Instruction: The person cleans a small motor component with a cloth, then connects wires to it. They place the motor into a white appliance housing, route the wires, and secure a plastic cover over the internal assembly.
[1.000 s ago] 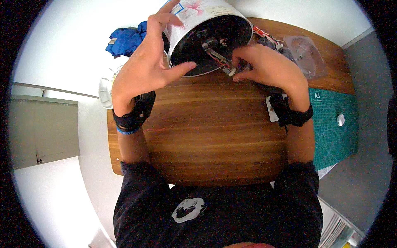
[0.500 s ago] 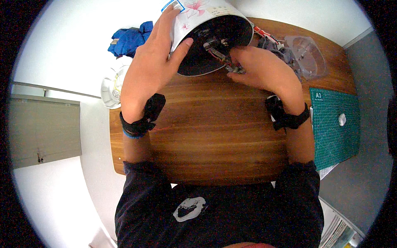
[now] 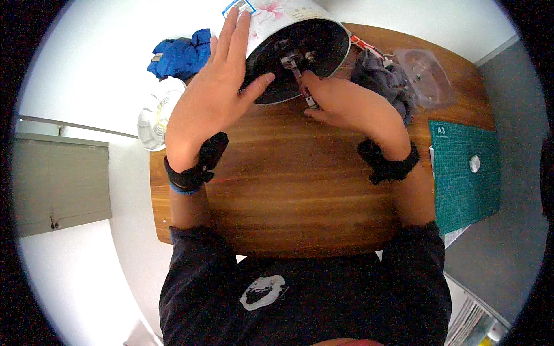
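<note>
A white cylindrical shell [image 3: 300, 14] with pink flowers lies tilted at the far side of the table, its dark hollow end facing me. My left hand [image 3: 210, 95] rests along its left side with fingers stretched out flat, the thumb apart over the dark opening. My right hand [image 3: 352, 104] is closed round the handle of what looks like an adjustable wrench [image 3: 293, 64]. The wrench's head reaches into the dark hollow, beside a small fitting; whether it grips that fitting I cannot tell.
Left of the shell are a blue cloth bundle [image 3: 183, 56] and a white round plastic part [image 3: 156, 124] with yellow wire. Rightward lie a dark grey cloth [image 3: 378, 78], a red-handled tool [image 3: 363, 43], a clear plastic tray [image 3: 426, 78] and a green cutting mat [image 3: 461, 196] bearing a small white piece [image 3: 475, 164].
My right hand has shifted slightly left with the wrench, whose handle now stands steeper. The fingers of my left hand have straightened and its thumb has stretched further across the opening.
</note>
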### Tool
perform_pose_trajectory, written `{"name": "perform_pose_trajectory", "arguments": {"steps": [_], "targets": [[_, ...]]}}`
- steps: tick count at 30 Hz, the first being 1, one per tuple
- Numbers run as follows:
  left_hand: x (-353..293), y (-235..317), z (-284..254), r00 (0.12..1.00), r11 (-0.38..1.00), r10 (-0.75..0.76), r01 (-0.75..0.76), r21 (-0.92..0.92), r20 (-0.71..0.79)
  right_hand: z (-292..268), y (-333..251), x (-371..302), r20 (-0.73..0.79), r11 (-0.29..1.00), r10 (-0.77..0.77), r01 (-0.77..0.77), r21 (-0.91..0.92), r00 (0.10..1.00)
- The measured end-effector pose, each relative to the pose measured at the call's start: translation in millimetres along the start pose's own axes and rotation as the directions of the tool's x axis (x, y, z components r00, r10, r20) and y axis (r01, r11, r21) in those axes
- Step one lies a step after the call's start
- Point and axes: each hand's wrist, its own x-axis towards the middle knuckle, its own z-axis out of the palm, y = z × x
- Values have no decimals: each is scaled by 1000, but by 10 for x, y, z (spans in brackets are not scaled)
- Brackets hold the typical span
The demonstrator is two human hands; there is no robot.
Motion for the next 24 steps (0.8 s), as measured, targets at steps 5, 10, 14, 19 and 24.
{"name": "perform_pose_trajectory", "arguments": {"steps": [5, 10, 14, 19, 24], "targets": [[-42, 61, -41, 1000, 999, 11, -12, 30, 19, -186, -164, -45, 105, 995, 92, -88, -44, 990], [-136, 218, -125, 997, 1000, -2, 1, 11, 75, -328, -113, -117, 93, 991, 118, -123, 46, 989], [-150, 277, -138, 999, 999, 35, -35, -18, 19, -604, 35, -331, -31, 995, 39, -41, -90, 999], [46, 604, -423, 853, 944, -328, 288, 159, 406, -779, -25, -619, 289, 943, 282, -208, -261, 915], [-53, 467, -304, 907, 965, -254, 212, 155, 337, -497, 186, -1020, 291, 979, 138, -85, -186, 947]]}}
